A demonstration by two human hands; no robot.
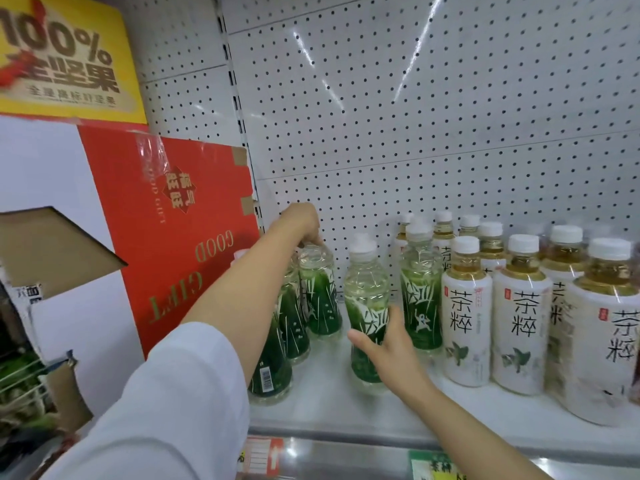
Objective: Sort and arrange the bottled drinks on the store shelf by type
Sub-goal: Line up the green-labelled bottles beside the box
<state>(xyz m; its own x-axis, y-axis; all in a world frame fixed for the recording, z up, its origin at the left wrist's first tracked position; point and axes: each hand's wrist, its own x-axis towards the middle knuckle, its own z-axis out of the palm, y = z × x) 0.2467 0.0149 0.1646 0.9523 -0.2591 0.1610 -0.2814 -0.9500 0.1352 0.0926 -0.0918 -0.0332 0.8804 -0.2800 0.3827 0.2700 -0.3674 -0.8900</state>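
Several clear bottles with green labels stand on the white shelf (332,407). My left hand (303,221) grips the cap of the rear green-label bottle (320,292) in the left column, near the pegboard. My right hand (384,344) wraps around the lower body of a white-capped green-label bottle (363,292) in the middle of the shelf. Another green-label bottle (420,292) stands just right of it. To the right stand several white-label tea bottles (465,313) with white caps, in rows.
A red carton (173,244) leans against the shelf's left side, with a brown cardboard flap (52,251) in front of it. A yellow sign (65,57) hangs top left. The white pegboard (415,116) backs the shelf. Price tags (259,455) line the front rail.
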